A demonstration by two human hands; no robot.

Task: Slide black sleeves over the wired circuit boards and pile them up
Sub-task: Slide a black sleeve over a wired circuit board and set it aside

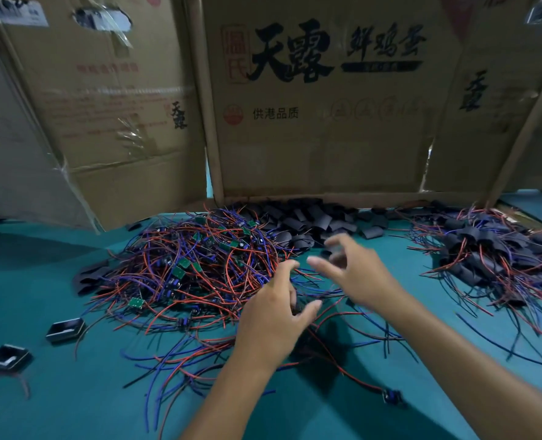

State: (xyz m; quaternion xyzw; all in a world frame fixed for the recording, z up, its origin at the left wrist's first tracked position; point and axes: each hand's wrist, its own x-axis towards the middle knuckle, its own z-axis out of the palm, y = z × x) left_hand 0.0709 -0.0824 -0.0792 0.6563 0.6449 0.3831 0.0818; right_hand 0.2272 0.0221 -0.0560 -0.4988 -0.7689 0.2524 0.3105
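Observation:
A tangled heap of bare green circuit boards with red and blue wires (193,268) lies at the centre left of the teal table. Loose black sleeves (307,223) are heaped behind it against the cardboard. At the right sits a pile of sleeved boards (485,252). My left hand (273,322) hovers at the near edge of the wire heap, its fingers curled around a dark wired board (298,306). My right hand (355,271) is blurred, fingers spread, just in front of the sleeves and holding nothing.
Tall cardboard boxes (320,122) wall off the back of the table. Two small black open casings (65,328) (8,357) lie at the near left. A single wired part (392,396) lies near my right forearm. Loose wires trail across the table (57,401).

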